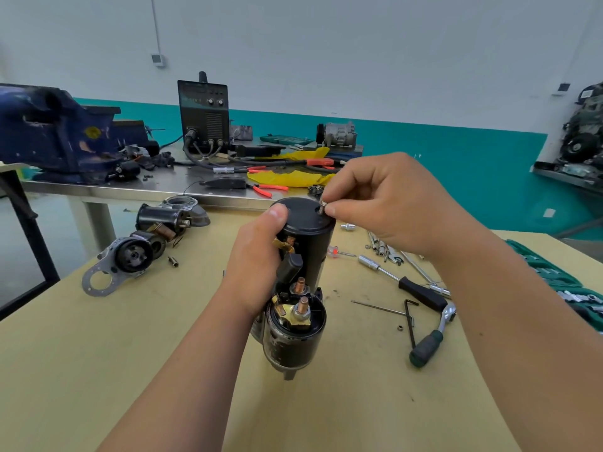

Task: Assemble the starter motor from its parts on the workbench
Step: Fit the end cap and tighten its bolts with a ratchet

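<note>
**Screw held at starter motor's end cap**

The left hand (257, 256) grips the starter motor (306, 243), upright on the wooden workbench (130, 353), with its thumb on the black end cap. The right hand (385, 203) pinches a small silver screw (321, 203) at a hole in the cap. A green case (548, 275) at the right edge holds sockets. A ratchet (430, 337), a hex key (409, 321) and a dismantled starter (130, 256) lie around the motor.
</note>
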Action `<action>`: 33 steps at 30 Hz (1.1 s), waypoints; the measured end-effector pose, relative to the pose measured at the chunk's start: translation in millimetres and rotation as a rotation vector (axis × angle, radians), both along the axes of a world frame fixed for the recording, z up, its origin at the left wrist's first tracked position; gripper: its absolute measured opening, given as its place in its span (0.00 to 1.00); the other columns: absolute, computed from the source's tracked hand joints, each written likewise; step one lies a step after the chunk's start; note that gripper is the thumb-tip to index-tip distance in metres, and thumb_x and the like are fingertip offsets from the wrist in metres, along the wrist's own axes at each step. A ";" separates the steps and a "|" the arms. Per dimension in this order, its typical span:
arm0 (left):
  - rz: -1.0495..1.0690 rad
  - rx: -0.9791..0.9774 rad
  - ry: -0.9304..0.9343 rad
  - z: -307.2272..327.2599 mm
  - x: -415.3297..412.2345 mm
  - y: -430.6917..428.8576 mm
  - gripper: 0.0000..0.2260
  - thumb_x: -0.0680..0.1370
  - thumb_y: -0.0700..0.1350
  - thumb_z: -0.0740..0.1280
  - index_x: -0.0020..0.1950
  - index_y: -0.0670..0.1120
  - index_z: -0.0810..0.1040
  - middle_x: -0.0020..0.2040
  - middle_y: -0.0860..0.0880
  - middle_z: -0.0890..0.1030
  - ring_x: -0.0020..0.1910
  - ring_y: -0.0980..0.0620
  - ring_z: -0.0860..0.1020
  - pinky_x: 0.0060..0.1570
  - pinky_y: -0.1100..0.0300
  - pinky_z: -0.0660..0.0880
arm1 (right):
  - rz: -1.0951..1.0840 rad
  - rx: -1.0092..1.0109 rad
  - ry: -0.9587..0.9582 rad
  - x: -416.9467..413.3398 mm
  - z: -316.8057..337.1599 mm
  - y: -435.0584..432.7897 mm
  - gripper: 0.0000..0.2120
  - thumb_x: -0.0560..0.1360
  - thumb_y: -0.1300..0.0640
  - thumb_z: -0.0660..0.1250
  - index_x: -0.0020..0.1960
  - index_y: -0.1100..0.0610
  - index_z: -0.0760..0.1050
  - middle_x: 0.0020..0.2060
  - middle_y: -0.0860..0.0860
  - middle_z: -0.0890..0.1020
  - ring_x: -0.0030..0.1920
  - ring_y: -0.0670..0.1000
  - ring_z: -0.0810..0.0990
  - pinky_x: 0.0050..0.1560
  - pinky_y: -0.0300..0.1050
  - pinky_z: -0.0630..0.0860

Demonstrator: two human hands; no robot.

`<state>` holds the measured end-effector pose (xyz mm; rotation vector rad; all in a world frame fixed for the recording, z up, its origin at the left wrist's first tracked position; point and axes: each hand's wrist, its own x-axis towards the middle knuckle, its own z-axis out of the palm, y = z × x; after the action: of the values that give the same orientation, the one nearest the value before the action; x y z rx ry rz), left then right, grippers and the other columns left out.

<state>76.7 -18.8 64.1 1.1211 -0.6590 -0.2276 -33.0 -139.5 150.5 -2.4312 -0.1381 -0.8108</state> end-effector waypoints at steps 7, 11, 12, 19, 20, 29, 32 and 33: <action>-0.262 0.008 0.059 0.2 2.3 4.8 0.26 0.63 0.62 0.64 0.51 0.44 0.80 0.42 0.44 0.81 0.41 0.48 0.79 0.44 0.54 0.74 | 0.013 -0.116 0.101 -0.8 11.6 3.2 0.12 0.73 0.58 0.71 0.40 0.40 0.79 0.34 0.32 0.81 0.39 0.35 0.79 0.38 0.25 0.71; -0.024 0.026 -0.004 -1.5 4.4 2.8 0.16 0.68 0.60 0.60 0.41 0.49 0.76 0.28 0.57 0.81 0.30 0.63 0.78 0.35 0.65 0.76 | 0.031 -0.190 0.187 2.3 22.3 6.3 0.14 0.74 0.58 0.71 0.42 0.37 0.78 0.35 0.32 0.81 0.41 0.33 0.79 0.39 0.23 0.70; -0.083 0.039 0.022 -0.3 5.4 3.1 0.19 0.69 0.59 0.59 0.44 0.46 0.77 0.32 0.53 0.82 0.34 0.58 0.80 0.38 0.63 0.76 | 0.020 -0.225 0.204 3.0 24.5 6.9 0.14 0.74 0.57 0.70 0.42 0.36 0.78 0.35 0.30 0.80 0.42 0.32 0.78 0.39 0.21 0.69; -0.232 0.004 0.057 2.1 6.5 6.0 0.25 0.71 0.59 0.58 0.55 0.41 0.77 0.43 0.42 0.79 0.42 0.47 0.78 0.47 0.51 0.72 | -0.014 -0.332 0.237 7.2 31.7 11.8 0.11 0.75 0.55 0.68 0.43 0.38 0.79 0.37 0.33 0.80 0.42 0.31 0.77 0.39 0.21 0.69; -0.257 0.002 0.054 1.8 7.5 6.6 0.25 0.71 0.59 0.58 0.56 0.41 0.77 0.44 0.41 0.78 0.42 0.47 0.77 0.46 0.52 0.73 | -0.018 -0.353 0.245 7.7 33.1 12.5 0.11 0.75 0.55 0.68 0.42 0.37 0.78 0.37 0.32 0.80 0.42 0.31 0.77 0.39 0.21 0.69; 0.038 0.065 0.013 -1.4 7.1 0.9 0.13 0.67 0.62 0.60 0.36 0.53 0.74 0.25 0.61 0.79 0.28 0.64 0.77 0.38 0.63 0.74 | -0.117 -0.457 0.307 14.0 40.7 8.6 0.05 0.73 0.49 0.69 0.40 0.46 0.82 0.34 0.37 0.81 0.39 0.34 0.76 0.36 0.35 0.69; 0.041 0.091 0.018 -0.8 8.1 -1.8 0.13 0.67 0.62 0.60 0.37 0.54 0.74 0.25 0.62 0.78 0.27 0.65 0.77 0.39 0.60 0.73 | -0.163 -0.502 0.322 15.9 43.2 8.2 0.08 0.73 0.47 0.69 0.38 0.49 0.81 0.31 0.43 0.79 0.36 0.36 0.75 0.33 0.38 0.66; 0.040 0.101 0.016 -0.6 8.3 -2.9 0.13 0.67 0.62 0.60 0.37 0.54 0.73 0.25 0.62 0.78 0.26 0.66 0.76 0.39 0.60 0.72 | -0.171 -0.515 0.327 16.7 43.4 8.3 0.10 0.73 0.46 0.68 0.37 0.50 0.80 0.30 0.44 0.78 0.35 0.37 0.75 0.32 0.38 0.65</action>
<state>85.0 -21.7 63.5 1.2267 -0.6163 -0.2376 -16.3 -131.3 194.0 -3.0604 -0.0113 -0.4731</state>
